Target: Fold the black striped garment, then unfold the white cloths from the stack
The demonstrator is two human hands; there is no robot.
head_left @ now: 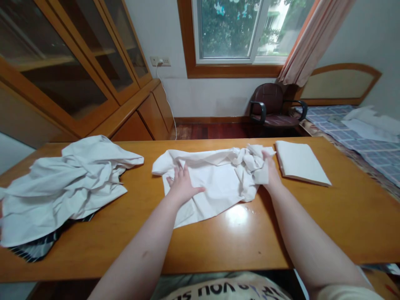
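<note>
A white garment, probably a shirt, lies across the middle of the wooden table. Its left part is spread fairly flat, while the right end is bunched into a crumpled heap. My left hand rests on the left part with fingers spread and the palm down. At the right end, my right hand is closed around the edge of the bunched fabric, its fingertips partly hidden by the cloth. Just beyond that hand lies a flat white folded stack, apparently cloth, not touched.
A rumpled white cloth pile covers the table's left side, over a dark striped cloth. Behind the wooden table stand a glass-door cabinet, an office chair and a bed.
</note>
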